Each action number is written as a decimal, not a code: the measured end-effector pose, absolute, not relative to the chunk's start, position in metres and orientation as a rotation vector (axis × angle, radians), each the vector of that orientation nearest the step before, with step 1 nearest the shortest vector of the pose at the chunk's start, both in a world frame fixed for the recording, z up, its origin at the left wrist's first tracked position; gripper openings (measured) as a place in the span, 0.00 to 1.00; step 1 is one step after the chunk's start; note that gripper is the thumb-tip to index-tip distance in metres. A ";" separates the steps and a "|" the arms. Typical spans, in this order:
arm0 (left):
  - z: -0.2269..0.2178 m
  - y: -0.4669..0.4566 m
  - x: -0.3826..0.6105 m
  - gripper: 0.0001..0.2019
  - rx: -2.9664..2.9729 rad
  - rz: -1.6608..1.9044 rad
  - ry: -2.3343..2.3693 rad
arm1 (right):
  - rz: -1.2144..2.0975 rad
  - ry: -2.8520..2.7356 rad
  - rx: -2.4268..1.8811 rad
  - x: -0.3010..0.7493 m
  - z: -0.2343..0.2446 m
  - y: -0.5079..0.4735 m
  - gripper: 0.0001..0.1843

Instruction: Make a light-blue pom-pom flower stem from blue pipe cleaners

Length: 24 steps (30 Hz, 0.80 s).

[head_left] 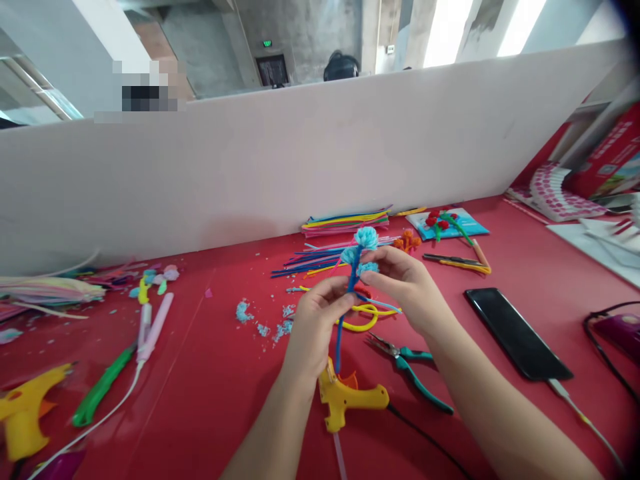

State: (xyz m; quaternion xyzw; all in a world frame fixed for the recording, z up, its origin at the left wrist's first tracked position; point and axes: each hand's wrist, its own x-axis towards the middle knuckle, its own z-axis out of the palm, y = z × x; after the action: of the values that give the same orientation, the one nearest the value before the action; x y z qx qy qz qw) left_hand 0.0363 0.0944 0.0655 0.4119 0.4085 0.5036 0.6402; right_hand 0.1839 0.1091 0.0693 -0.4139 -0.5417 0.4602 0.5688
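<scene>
In the middle of the head view is a pipe-cleaner flower (pixel 367 237) with several fluffy light-blue blossoms on a dark-blue stem. My left hand (pixel 320 313) is closed, pinching the stem between thumb and fingers below the blossoms. My right hand (pixel 405 280) is closed at the blossoms from the right, its fingertips around the lower right one. The flower stands nearly upright. Beneath the stem's lower end lies a yellow hot glue gun (pixel 357 398) with a glue stick in it. Just right of that, teal-handled pliers (pixel 413 373) lie with their jaws apart.
Behind the hands lie bundled pipe cleaners (pixel 347 222) and blue trimmings (pixel 243 311). A black phone (pixel 515 333) is plugged in at right. To the left are a pink hot styling tool (pixel 157 327), a green-handled tool (pixel 103 387) and another yellow glue gun (pixel 30 407). A white partition (pixel 250 167) borders the red table.
</scene>
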 end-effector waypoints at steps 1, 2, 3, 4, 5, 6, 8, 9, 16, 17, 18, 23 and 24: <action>0.066 0.095 0.035 0.10 0.942 1.126 0.941 | 1.068 -1.284 -0.982 0.185 0.070 0.109 0.07; 0.066 0.095 0.034 0.09 0.935 1.104 0.936 | 1.055 -1.303 -0.989 0.186 0.070 0.109 0.07; 0.066 0.095 0.034 0.09 0.919 1.082 0.919 | 1.039 -1.330 -0.992 0.187 0.071 0.108 0.07; 0.067 0.095 0.033 0.09 0.898 1.068 0.898 | 1.016 -1.367 -0.993 0.188 0.072 0.107 0.08; 0.067 0.096 0.032 0.08 0.882 1.059 0.881 | 0.980 -1.415 -0.995 0.188 0.073 0.106 0.10; 0.068 0.096 0.032 0.08 0.876 1.050 0.868 | 0.929 -1.474 -1.001 0.188 0.075 0.105 0.12; 0.069 0.096 0.033 0.07 0.892 1.051 0.869 | 0.773 -1.592 -1.024 0.188 0.077 0.103 0.16; 0.069 0.096 0.034 0.06 0.907 1.070 0.882 | 0.676 -1.642 -1.038 0.187 0.078 0.102 0.16; 0.067 0.090 0.038 0.03 1.023 1.295 1.041 | 0.255 -1.767 -1.032 0.179 0.076 0.098 0.18; 0.066 0.089 0.039 0.03 1.045 1.317 1.057 | 0.220 -1.768 -1.021 0.178 0.075 0.097 0.18; 0.065 0.088 0.039 0.03 1.062 1.340 1.079 | 0.178 -1.763 -1.012 0.176 0.074 0.096 0.18; 0.064 0.086 0.042 0.04 1.068 1.419 1.176 | -0.026 -1.760 -1.002 0.164 0.068 0.088 0.21; 0.064 0.086 0.042 0.04 1.090 1.418 1.191 | -0.043 -1.771 -0.998 0.163 0.068 0.087 0.21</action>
State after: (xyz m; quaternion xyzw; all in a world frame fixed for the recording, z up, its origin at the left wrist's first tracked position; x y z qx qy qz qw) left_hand 0.0422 0.0859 0.0644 0.4460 0.4876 0.5801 0.4763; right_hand 0.1627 0.0873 0.0676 -0.4175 -0.7405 -0.0181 0.5263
